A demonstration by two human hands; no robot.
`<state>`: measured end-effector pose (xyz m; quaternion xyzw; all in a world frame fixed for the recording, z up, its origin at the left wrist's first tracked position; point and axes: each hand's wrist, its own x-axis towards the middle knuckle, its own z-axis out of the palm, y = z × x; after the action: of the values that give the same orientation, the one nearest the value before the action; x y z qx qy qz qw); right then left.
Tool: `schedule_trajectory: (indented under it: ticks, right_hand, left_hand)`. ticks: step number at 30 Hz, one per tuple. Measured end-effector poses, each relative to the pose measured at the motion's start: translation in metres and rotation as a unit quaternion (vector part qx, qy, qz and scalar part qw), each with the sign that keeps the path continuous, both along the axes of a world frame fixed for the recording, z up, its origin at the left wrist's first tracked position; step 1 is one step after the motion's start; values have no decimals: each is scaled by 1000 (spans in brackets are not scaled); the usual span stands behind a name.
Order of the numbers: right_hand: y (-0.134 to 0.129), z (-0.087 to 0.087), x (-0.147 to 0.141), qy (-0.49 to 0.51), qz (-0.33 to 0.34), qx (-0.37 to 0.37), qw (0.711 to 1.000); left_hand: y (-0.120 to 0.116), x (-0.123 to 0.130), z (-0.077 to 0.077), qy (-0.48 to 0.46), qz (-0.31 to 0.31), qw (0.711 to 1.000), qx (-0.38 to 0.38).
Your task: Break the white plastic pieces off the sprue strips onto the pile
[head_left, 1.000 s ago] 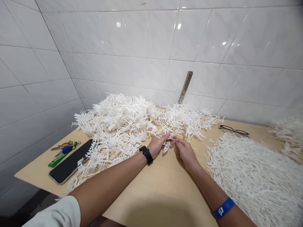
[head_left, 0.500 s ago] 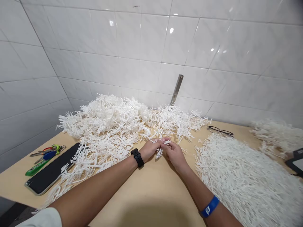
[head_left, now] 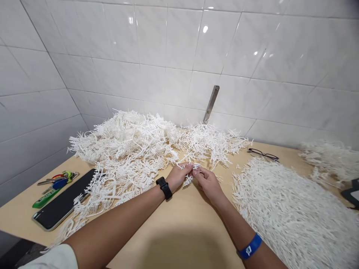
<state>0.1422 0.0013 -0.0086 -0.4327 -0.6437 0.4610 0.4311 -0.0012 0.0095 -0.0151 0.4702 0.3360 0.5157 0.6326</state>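
Close together over the middle of the table, both my hands are closed on a small branching white plastic piece. My left hand, with a black watch on its wrist, pinches it from the left. From the right, my right hand grips it between thumb and fingers; a blue band is on that forearm. Part of the piece hangs below the fingers, and the rest is hidden by them. Just beyond and to the left lies a tangled heap of white branching strands. A dense pile of short white pieces spreads at the right.
At the left lie a phone, keys and a green cutter-like tool. Eyeglasses rest behind the right pile. Another white heap is at the far right. A metal strip stands against the tiled wall.
My hands stay nearly in place, with the fingers shifting slightly around the white piece. The view has moved a little; the piles look the same.
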Motion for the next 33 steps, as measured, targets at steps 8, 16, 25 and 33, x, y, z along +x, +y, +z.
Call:
schedule_trajectory:
  ticks: [8, 16, 25, 33]
  right_hand:
    - [0, 3, 0, -22, 3, 9, 1000]
    - [-2, 4, -3, -36, -7, 54, 998]
    - [-2, -1, 0, -78, -24, 57, 995]
    - [-2, 1, -1, -76, -8, 53, 996]
  left_hand:
    - [3, -1, -7, 22, 10, 1000, 15]
    - [1, 0, 1, 3, -18, 1000, 0]
    - [-2, -3, 9, 0, -44, 999, -7]
    - [-3, -1, 9, -3, -45, 999, -9]
